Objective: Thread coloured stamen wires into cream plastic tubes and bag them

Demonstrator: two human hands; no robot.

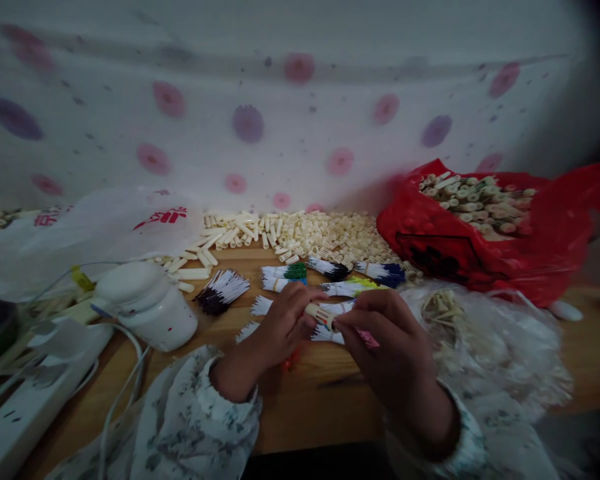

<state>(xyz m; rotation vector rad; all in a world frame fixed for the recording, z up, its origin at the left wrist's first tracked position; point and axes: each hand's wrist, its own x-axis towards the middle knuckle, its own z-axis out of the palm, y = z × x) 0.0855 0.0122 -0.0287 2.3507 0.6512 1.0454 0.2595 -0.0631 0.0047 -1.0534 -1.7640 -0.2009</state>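
Observation:
Between my hands is a short cream multi-colour pen barrel (319, 315), with slots and bits of colour near its right end. My left hand (284, 327) is closed around its left part. The thumb and fingers of my right hand (393, 353) pinch at the slotted end; any small part between those fingertips is hidden. Just beyond lie bundles of thin white pen refills with coloured ends: a dark purple-black bundle (223, 291), a green bundle (283, 272), a black bundle (329, 268), a blue bundle (381, 272) and a yellow bundle (353, 287). Others are partly covered by my hands.
Cream pen parts (320, 233) are heaped along the back. A red bag (430, 247) full of pen pieces stands right, behind a clear plastic bag (500, 347). At left are a white jar-shaped device (147, 307), a power strip (40, 393) with cables and a white bag (100, 227).

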